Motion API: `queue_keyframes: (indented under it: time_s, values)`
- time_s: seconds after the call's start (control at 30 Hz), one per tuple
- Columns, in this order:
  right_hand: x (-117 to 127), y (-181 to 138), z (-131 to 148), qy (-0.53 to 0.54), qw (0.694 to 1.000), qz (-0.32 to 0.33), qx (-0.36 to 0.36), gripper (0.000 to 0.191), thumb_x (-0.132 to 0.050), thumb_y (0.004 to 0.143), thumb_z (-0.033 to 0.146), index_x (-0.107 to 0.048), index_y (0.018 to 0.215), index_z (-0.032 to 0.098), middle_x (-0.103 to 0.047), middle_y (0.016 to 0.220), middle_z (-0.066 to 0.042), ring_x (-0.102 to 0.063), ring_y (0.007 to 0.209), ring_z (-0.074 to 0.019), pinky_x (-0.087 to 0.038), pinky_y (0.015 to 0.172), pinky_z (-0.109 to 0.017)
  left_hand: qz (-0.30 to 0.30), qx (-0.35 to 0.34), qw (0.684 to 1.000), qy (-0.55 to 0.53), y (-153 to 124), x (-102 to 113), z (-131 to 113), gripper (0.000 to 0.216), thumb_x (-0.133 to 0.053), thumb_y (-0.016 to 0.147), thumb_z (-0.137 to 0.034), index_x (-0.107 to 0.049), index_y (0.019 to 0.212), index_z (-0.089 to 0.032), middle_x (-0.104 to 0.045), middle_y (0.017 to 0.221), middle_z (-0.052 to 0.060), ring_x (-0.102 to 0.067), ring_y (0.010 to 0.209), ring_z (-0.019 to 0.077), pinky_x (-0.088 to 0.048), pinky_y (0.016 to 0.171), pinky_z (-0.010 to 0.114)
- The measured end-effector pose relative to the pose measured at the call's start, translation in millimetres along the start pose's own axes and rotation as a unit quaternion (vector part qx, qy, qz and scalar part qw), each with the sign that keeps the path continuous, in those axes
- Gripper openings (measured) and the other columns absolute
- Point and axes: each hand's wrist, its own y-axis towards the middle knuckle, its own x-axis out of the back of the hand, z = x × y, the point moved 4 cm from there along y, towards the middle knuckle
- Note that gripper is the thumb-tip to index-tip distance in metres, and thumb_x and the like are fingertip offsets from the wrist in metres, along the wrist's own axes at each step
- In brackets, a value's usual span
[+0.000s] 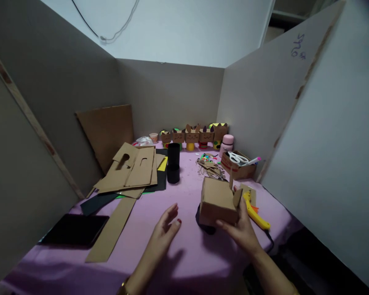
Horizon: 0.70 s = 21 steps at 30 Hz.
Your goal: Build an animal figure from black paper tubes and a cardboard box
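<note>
My right hand grips a small brown cardboard box by its right side, thumb along the lower edge. Small cardboard flaps stick up at the box's right end, like ears. A dark piece shows under the box's left side; I cannot make out its shape. Over the pink tablecloth, to the left of the box, my left hand holds nothing, its fingers apart. Beyond the hands stands a black cylinder with a shorter black ring in front of it. A yellow glue gun lies to the right of my right hand.
Cut cardboard sheets, a long strip and a black tablet occupy the left. Several cardboard cat figures line the back. Right of centre are cardboard scraps, a pink bottle and a box holding scissors. Grey partitions surround the table.
</note>
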Motion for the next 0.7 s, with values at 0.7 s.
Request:
queue_keyframes:
  time_s: [0.7]
  values:
    - [-3,-2,3,-0.022,0.999,-0.021,0.015,0.111,-0.077,0.065,0.040,-0.001,0.146,0.029,-0.024,0.151,-0.012,-0.029,0.135,-0.0311,-0.027,0.108,-0.051,0.121,-0.093,0.977,0.152,-8,-52,0,0.082,-0.058,0.080,-0.037,-0.016,0.145,-0.011,-0.019,0.153,0.016,-0.018,0.140,0.0247,-0.015,0.115,0.042]
